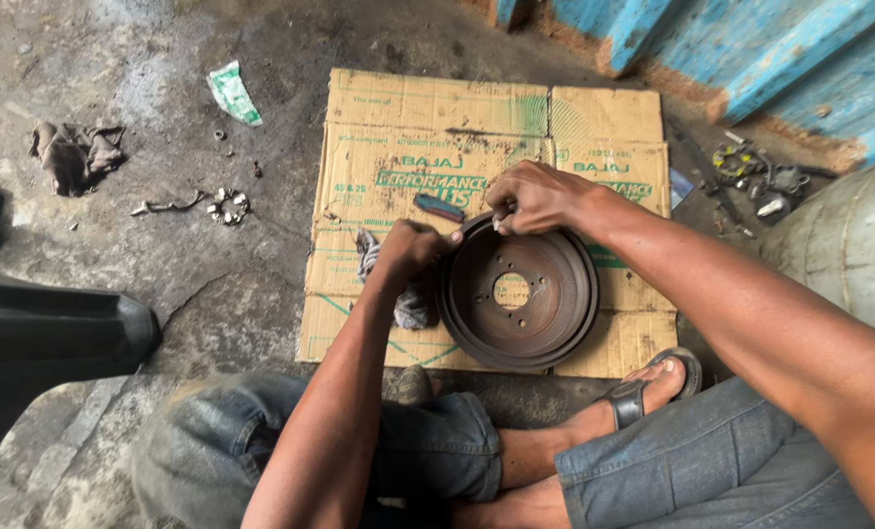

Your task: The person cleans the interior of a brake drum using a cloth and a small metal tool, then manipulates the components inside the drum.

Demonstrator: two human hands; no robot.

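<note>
A rusty brake drum (pixel 519 291) lies open side up on flattened cardboard (pixel 437 127) on the concrete floor. The right hand (pixel 535 199) pinches its far rim; the left hand (pixel 413 247), fisted, presses a grey rag (pixel 410 306) beside it.

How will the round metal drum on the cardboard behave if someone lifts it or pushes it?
The drum looks like thick, rusty cast metal, so it is probably heavy for its size and quite stiff. Lying flat and open side up on the cardboard, it should slide rather than roll; set on its rim it could roll. Its rough rim, where both the left hand and right hand rest, likely grips well.
</note>
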